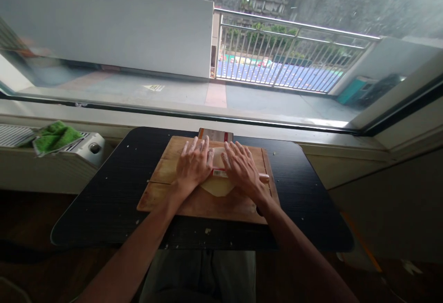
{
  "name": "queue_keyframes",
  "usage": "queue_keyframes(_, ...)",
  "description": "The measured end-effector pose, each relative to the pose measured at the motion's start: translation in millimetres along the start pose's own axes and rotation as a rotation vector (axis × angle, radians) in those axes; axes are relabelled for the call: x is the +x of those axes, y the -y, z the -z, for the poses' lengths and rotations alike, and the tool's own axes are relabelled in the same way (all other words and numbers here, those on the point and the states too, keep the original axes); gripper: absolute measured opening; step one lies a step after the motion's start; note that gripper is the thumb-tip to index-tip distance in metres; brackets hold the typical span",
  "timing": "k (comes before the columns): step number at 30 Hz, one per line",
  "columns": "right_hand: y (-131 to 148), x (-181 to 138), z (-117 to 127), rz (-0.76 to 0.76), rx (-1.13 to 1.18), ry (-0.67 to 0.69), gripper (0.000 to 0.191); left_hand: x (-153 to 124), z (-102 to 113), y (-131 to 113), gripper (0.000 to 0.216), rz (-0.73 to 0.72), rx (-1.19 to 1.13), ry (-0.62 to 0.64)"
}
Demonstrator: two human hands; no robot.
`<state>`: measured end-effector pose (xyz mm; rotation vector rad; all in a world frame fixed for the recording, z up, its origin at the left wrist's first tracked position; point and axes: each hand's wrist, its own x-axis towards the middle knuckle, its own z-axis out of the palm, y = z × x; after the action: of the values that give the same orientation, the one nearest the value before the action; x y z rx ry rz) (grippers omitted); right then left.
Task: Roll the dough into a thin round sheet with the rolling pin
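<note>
A wooden rolling pin (264, 178) lies across a flat sheet of pale dough (217, 187) on a wooden cutting board (207, 209). My left hand (194, 162) rests palm down over the left part of the pin, its fingers stretched forward. Over the right part lies my right hand (241, 165), also flat with fingers extended. White flour dusts the fingers of both hands. Between the hands, a label with a red edge shows on the pin. The hands hide much of the pin and some of the dough.
The board sits on a black table (117, 201) dotted with crumbs. A flat box or book (221, 134) lies behind the board. At left, a green cloth (57, 138) rests on a white radiator (93, 144). A window (187, 95) stands beyond the table.
</note>
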<state>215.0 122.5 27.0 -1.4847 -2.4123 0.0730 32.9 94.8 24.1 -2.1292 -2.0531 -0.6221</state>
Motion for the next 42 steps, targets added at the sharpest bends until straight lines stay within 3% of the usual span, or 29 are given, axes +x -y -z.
queue_keyframes(6, -13.1, 40.3, 6.9, -0.124, 0.057, 0.065, 0.057, 31.0, -11.1, 9.3, 0.063, 0.078, 0.064, 0.146)
queue_keyframes(10, -20.9, 36.4, 14.3, -0.173, 0.020, 0.047, 0.057, 35.6, -17.2, 15.2, 0.067, 0.038, 0.109, 0.198)
queue_keyframes(15, -43.0, 0.0, 22.2, -0.359, -0.057, 0.169, 0.064, 29.2, -14.5, 17.2, 0.067, 0.016, 0.115, 0.278)
queue_keyframes(19, -46.7, -36.0, 29.5, -0.296, -0.070, 0.214, 0.067, 14.7, -7.2, 17.2, 0.066, -0.042, 0.096, 0.274)
queue_keyframes(26, -10.2, -97.8, 31.2, -0.237, -0.038, 0.133, 0.067, -18.8, -4.6, 18.9, 0.065, -0.037, 0.110, 0.154)
queue_keyframes(32, 17.6, -134.4, 24.0, -0.296, -0.107, 0.116, 0.070, -6.1, -8.3, 13.1, 0.066, -0.081, 0.127, 0.123)
queue_keyframes(36, 4.2, -115.9, 26.0, -0.368, -0.154, 0.131, 0.072, 2.3, -10.2, 4.1, 0.067, -0.046, 0.155, 0.140)
queue_keyframes(42, -41.1, -39.5, 28.3, -0.446, -0.098, 0.152, 0.069, -0.4, -9.5, -3.3, 0.065, 0.016, 0.131, 0.160)
